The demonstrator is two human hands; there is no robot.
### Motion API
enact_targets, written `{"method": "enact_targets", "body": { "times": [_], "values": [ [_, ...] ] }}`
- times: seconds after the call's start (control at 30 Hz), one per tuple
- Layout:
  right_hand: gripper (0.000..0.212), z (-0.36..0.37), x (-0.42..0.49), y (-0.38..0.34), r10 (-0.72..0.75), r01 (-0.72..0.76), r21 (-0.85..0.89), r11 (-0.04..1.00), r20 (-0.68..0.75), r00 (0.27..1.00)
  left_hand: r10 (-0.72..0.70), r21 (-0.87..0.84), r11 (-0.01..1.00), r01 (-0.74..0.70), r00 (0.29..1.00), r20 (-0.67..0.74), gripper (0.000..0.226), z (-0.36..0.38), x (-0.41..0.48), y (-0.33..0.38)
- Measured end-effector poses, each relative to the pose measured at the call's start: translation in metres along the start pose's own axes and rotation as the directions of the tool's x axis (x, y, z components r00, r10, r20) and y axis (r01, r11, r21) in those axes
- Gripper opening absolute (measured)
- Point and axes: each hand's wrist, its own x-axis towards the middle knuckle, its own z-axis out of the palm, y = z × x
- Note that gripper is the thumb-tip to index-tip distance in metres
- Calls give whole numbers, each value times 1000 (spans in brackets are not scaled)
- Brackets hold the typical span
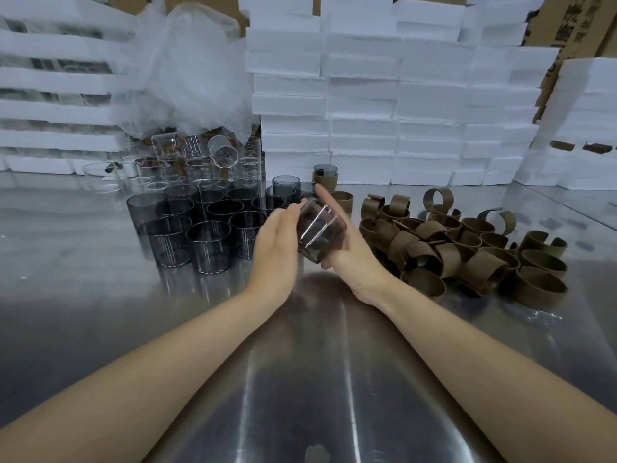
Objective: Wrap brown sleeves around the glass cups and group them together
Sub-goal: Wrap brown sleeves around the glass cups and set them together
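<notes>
- The held cup point(321, 232), a smoky glass tumbler, is tilted on its side above the steel tabletop point(300, 389), caught between both hands.
- The left hand point(277, 240) is on the held cup's left. Its grip is not clenched: the fingers lie fairly straight and press against the glass.
- The right hand point(349, 252) is on the held cup's right and beneath it, palm up. Its grip grasps the glass, which rests in the palm with the fingers behind it and the forefinger pointing up past the rim.
- Whether a sleeve already sits on the held cup cannot be told through the dark glass.
- Left of the held cup, a cluster of grey cups point(187, 228) stands upright and close together on the tabletop.
- Behind that cluster, farther left of the held cup, are the clear glasses point(200, 158), some upright and some tipped over.
- Right of the held cup lies the pile of brown sleeves point(464, 252), curled bands heaped loosely on each other.
- Just behind the held cup stands a sleeved cup point(325, 177), its brown band round the lower part.
- Well behind the held cup rise stacked white foam boxes point(400, 95), with crumpled clear plastic wrap point(180, 65) to their left.
</notes>
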Motion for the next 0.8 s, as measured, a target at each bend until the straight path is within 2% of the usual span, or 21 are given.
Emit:
{"method": "enact_targets", "body": {
  "times": [0.13, 0.2, 0.27, 0.33, 0.37, 0.4, 0.47, 0.53, 0.57, 0.6, 0.63, 0.67, 0.73, 0.8],
  "values": [
    [101, 0, -3, 4, -60, 70, -127, 989, 80, 995, -85, -58, 995, 79, 990, -113, 46, -4, 9, -1],
    [106, 2, -3, 5, -93, 103, -188, 977, 63, 994, -139, -44, 990, 133, 977, -160, 49, -5, 11, -2],
    [102, 5, -4, 7, -154, 151, -207, 967, 0, 988, -165, -9, 986, 166, 972, -166, 48, -6, 11, -3],
    [90, 7, -3, 9, -216, 189, -225, 956, -99, 971, -43, 93, 994, 58, 987, -154, 44, -6, 11, -5],
    [85, 7, -2, 10, -232, 195, -230, 954, -151, 961, 95, 197, 978, -68, 987, -133, 39, -7, 9, -5],
    [79, 7, -2, 10, -230, 177, -255, 951, -196, 953, 258, 312, 924, -221, 963, -83, 34, -8, 6, -4],
    [66, 7, 1, 7, -199, 103, -339, 935, -262, 944, 532, 489, 697, -524, 835, 137, 36, -9, 3, -1],
    [32, 6, 1, 8, -221, 123, -373, 919, -231, 947, 604, 573, 391, -720, 671, 431, 42, -6, 1, 0],
    [13, 9, 1, 7, -252, 143, -400, 905, -234, 939, 574, 613, 247, -750, 623, 531, 45, -3, -1, 0],
    [16, 9, 0, 6, -240, 113, -428, 897, -256, 936, 529, 657, 164, -736, 628, 570, 49, 0, -4, -1],
    [21, 9, -2, 7, -258, 133, -448, 884, -231, 938, 492, 699, 156, -698, 669, 558, 54, 1, -5, -2],
    [18, 8, -4, 6, -268, 139, -495, 858, -200, 943, 466, 735, 199, -648, 722, 511, 58, 1, -6, -1],
    [16, 9, -5, 5, -247, 147, -517, 843, -131, 960, 431, 764, 323, -559, 805, 408, 63, -3, -7, 1],
    [25, 10, -6, 4, -212, 153, -518, 841, -56, 976, 415, 723, 470, -506, 850, 325, 62, -6, -6, 2]
  ]
}}
